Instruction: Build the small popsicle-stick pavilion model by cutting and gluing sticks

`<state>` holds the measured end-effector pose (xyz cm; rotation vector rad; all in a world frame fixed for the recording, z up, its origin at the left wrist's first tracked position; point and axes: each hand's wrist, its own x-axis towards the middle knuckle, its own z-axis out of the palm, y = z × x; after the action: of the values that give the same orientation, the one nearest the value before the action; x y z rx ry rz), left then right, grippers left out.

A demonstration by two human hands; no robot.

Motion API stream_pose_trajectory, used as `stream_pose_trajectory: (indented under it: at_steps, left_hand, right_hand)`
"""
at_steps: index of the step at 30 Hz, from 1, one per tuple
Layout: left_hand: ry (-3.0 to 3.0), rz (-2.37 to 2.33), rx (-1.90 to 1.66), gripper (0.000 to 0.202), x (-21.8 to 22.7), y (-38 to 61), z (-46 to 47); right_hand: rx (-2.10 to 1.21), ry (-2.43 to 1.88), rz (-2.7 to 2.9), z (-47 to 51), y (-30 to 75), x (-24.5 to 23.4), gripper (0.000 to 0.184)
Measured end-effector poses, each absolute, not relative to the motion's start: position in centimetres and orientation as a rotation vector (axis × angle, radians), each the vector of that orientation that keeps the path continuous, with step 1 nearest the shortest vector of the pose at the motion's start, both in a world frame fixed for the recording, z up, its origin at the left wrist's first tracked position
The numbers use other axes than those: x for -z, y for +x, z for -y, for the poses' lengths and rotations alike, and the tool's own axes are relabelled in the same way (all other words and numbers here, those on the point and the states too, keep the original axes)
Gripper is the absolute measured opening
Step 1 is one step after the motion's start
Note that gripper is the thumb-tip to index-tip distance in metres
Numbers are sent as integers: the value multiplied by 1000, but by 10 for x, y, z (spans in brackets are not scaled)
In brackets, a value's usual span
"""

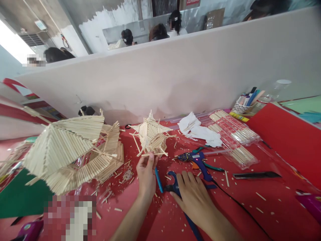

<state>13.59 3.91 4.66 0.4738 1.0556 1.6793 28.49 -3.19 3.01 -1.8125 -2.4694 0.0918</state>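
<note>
My left hand [147, 175] pinches the front lower edge of a small pavilion model [147, 135] built from thin wooden sticks, with a pointed, star-shaped roof. My right hand [190, 194] is curled over a pair of blue-handled cutters [173, 185] lying on the red tabletop; its palm side is hidden. Between the hands lies a blue pen-like stick [158, 180]. A blue glue gun [198, 162] with a lit red light rests just beyond my right hand. To the left stands a larger stick pavilion [62, 144], its wide roof tilted toward me.
Crumpled white tissue [200, 130] and plastic-wrapped stick bundles [235, 139] lie at the back right. A black utility knife [257, 175] is further right, near a red board [288, 140]. A pen cup [243, 105] stands by the partition [163, 73]. Stick scraps litter the table; people sit beyond.
</note>
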Motion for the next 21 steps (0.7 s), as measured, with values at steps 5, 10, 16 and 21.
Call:
stream_pose_trajectory:
  at_steps: [5, 10, 16, 21]
  left_hand:
    - [447, -1083, -1683, 33, -46, 133, -41]
    - [467, -1070, -1665, 31, -44, 132, -41]
    - [450, -1052, -1673, 32, -44, 132, -42]
    - [451, -1048, -1673, 34, -45, 132, -42]
  right_hand:
    - [-112, -1810, 2484, 31, 286, -30, 37]
    - [-137, -1812, 2467, 32, 285, -29, 38]
    - [-158, -1768, 2452, 28, 290, -34, 38]
    - [-214, -1697, 2312, 18, 297, -46, 17]
